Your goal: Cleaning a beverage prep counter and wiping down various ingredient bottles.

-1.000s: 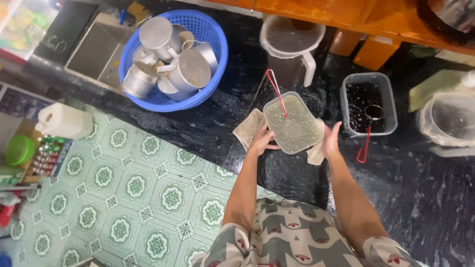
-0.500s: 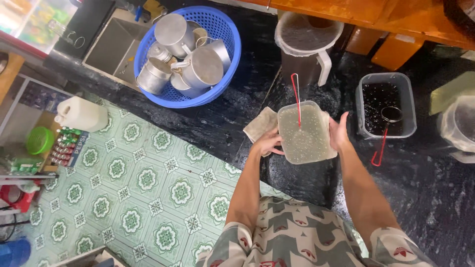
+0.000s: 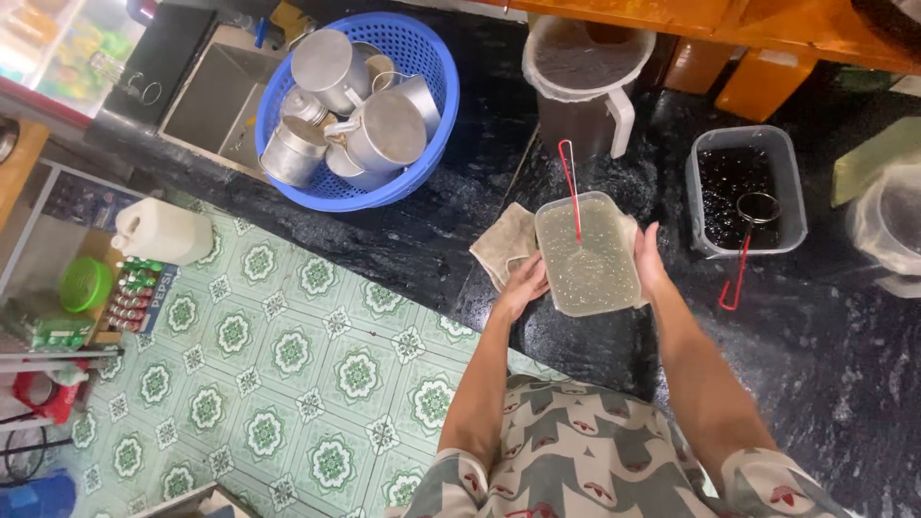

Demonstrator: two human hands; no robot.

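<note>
A clear rectangular plastic tub of pale, seed-flecked liquid (image 3: 587, 255) is held up above the black speckled stone counter (image 3: 825, 364), level and nearly full, with a thin red-handled wire ladle (image 3: 574, 197) standing in it and leaning toward the far rim. It has been lifted off the surface and is not yet set down anywhere; nothing looks spilled. The left hand (image 3: 523, 286) presses its fingers flat against the tub's left wall, and the right hand (image 3: 649, 261) cups the right wall, palm inward, so the tub is clamped between the two; both forearms reach forward from the patterned shirt. A beige folded cloth (image 3: 506, 242) lies just left of and partly beneath the tub, possibly touching it, though the angle hides that. To the right sits a clear tub of dark liquid (image 3: 746, 188) with its own ladle; far left, a blue plastic basket of metal pots (image 3: 422, 153).
</note>
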